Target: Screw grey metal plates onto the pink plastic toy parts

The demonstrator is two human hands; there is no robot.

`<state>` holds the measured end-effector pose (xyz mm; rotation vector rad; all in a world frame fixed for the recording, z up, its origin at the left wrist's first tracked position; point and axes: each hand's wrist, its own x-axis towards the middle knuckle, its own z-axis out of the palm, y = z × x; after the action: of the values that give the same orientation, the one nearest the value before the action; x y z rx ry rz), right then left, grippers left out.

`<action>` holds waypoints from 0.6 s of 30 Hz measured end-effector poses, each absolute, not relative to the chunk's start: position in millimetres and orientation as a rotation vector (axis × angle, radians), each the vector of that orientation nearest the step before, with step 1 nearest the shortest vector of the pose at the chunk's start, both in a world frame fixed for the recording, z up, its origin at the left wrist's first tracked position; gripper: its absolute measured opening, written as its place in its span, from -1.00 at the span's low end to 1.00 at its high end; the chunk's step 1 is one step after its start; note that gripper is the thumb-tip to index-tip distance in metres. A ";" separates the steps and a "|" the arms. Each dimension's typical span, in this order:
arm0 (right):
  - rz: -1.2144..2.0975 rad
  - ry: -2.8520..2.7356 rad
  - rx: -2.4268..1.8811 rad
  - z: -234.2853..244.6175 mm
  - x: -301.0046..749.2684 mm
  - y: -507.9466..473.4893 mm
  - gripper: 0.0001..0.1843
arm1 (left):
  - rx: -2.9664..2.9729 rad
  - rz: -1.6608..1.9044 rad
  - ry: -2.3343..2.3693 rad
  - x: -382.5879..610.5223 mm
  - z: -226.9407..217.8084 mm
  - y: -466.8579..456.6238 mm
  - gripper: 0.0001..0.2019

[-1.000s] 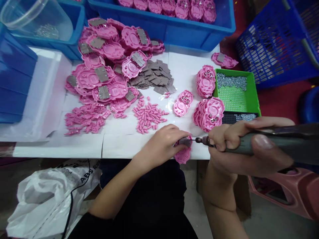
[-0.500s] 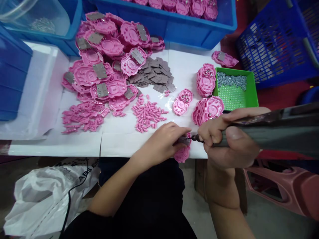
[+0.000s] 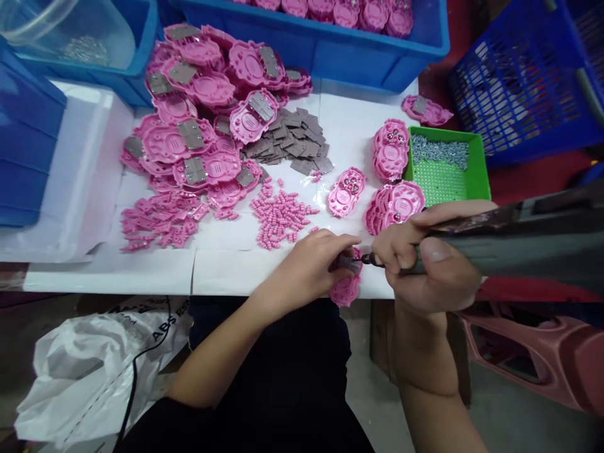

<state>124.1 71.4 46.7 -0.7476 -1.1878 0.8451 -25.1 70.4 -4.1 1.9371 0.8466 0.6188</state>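
My left hand (image 3: 312,264) is closed on a pink plastic part (image 3: 346,289) at the white table's (image 3: 226,270) front edge, pinching a small grey plate on it. My right hand (image 3: 431,264) grips a dark electric screwdriver (image 3: 509,242), its tip touching the part beside my left fingers. A single pink part with metal balls (image 3: 346,192) lies just beyond, between small pink pegs (image 3: 280,217) and two stacks of pink parts (image 3: 394,204).
A big heap of pink parts with grey plates (image 3: 207,119) and loose grey plates (image 3: 295,141) fill the table's middle. A green screw tray (image 3: 446,170) stands right. Blue bins (image 3: 330,44) line the back, a blue basket (image 3: 519,82) right. A white bag (image 3: 94,371) lies below left.
My right hand has pushed the screwdriver leftward, bringing its tip from a short gap onto the pink part. My left hand has stayed on the part.
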 end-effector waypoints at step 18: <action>0.947 -1.369 -0.527 49.1 144.2 69.4 -0.79 | 2.048 0.647 0.800 -21.7 -10.8 70.7 -0.70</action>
<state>144.2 69.4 49.1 -0.5268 -1.3691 0.9470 -21.7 70.7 -10.8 2.0483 0.7998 0.6474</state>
